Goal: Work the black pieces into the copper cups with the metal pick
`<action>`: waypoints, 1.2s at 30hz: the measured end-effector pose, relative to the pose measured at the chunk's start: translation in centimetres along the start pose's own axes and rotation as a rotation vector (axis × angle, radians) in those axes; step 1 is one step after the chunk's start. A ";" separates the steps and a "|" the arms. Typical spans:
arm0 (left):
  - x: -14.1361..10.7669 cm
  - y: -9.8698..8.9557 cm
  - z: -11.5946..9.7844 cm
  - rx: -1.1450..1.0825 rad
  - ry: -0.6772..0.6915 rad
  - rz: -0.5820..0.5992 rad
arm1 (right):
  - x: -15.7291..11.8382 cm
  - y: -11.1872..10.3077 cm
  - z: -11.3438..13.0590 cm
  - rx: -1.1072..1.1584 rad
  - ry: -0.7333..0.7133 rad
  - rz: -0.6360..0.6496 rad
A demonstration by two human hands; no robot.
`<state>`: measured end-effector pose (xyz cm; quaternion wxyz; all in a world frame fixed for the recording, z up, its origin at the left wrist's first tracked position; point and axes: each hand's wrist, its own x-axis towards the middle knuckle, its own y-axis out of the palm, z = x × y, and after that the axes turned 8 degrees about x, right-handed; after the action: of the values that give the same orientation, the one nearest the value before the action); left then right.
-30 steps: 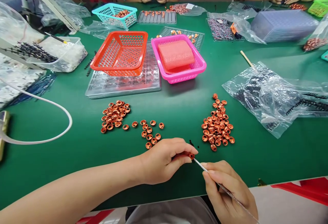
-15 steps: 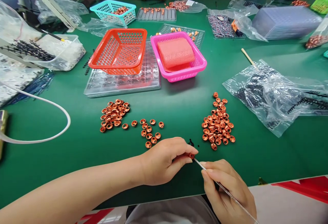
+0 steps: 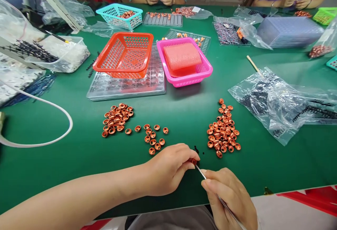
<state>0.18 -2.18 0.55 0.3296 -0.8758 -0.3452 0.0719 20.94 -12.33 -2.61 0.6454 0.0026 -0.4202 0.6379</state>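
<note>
My left hand (image 3: 171, 168) pinches a small copper-coloured cup-shaped part (image 3: 194, 161) between thumb and fingertips, just above the green table. In my right hand (image 3: 231, 195) is a thin metal tool like tweezers or a pick (image 3: 201, 172), its tip touching or very near that part. Tiny black pieces (image 3: 196, 149) lie just beyond my left fingertips. To the right rests a pile of copper-coloured parts (image 3: 223, 132); a second pile (image 3: 117, 117) lies left, with several loose ones (image 3: 152, 141) between it and my left hand.
An orange basket (image 3: 105, 69) sits on clear plastic trays (image 3: 102, 91), beside a pink basket (image 3: 184, 81) holding pink foam (image 3: 181, 56). A plastic bag of black parts (image 3: 276, 107) lies right. A white cable (image 3: 63, 112) loops at left. Two people work across the table.
Both hands have shifted slightly left, keeping hold of the copper-coloured part and the thin tool. The view has tilted a little; the piles look unchanged.
</note>
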 end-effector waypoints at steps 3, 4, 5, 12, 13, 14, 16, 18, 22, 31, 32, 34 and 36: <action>-0.1 0.2 0.0 0.004 -0.009 0.007 | 0.1 -0.1 0.0 -0.065 -0.032 -0.015; -0.1 0.3 0.0 0.001 -0.012 0.008 | 0.2 -0.1 0.1 -0.070 -0.033 -0.025; -0.1 0.3 0.0 -0.003 -0.019 0.010 | 0.4 0.0 0.2 -0.065 -0.033 -0.036; 0.4 -0.7 0.0 -0.222 -0.227 0.093 | 0.2 1.3 1.2 0.154 0.226 -0.403; 0.5 -0.8 0.0 -0.307 -0.282 0.110 | 0.0 1.4 1.2 0.191 0.229 -0.489; 0.6 -1.0 -0.1 -0.405 -0.335 0.130 | -0.2 1.4 1.0 0.229 0.238 -0.518; 0.7 -1.2 -0.1 -0.593 -0.410 0.165 | -0.4 1.4 0.6 0.313 0.252 -0.565; 0.8 -1.3 0.0 -0.709 -0.429 0.180 | -0.5 1.3 0.2 0.365 0.267 -0.582; 0.9 -1.4 0.1 -0.791 -0.389 0.173 | -0.9 1.3 -0.2 0.397 0.284 -0.587; 0.8 -1.7 0.2 -0.761 -0.340 0.173 | -1.3 1.1 -0.3 0.385 0.283 -0.530; 0.8 -1.6 0.2 -0.757 -0.341 0.174 | -1.4 1.0 -0.4 0.382 0.284 -0.523; 0.8 -1.6 0.2 -0.760 -0.350 0.176 | -1.5 1.0 -0.4 0.379 0.292 -0.510; 0.9 -1.6 0.1 -0.757 -0.350 0.181 | -1.5 1.1 -0.3 0.376 0.300 -0.504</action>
<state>-0.08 -0.73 1.55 -0.0862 -0.9363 -0.3199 0.1165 20.49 -13.20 -4.25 0.8253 0.1313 -0.1819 0.5182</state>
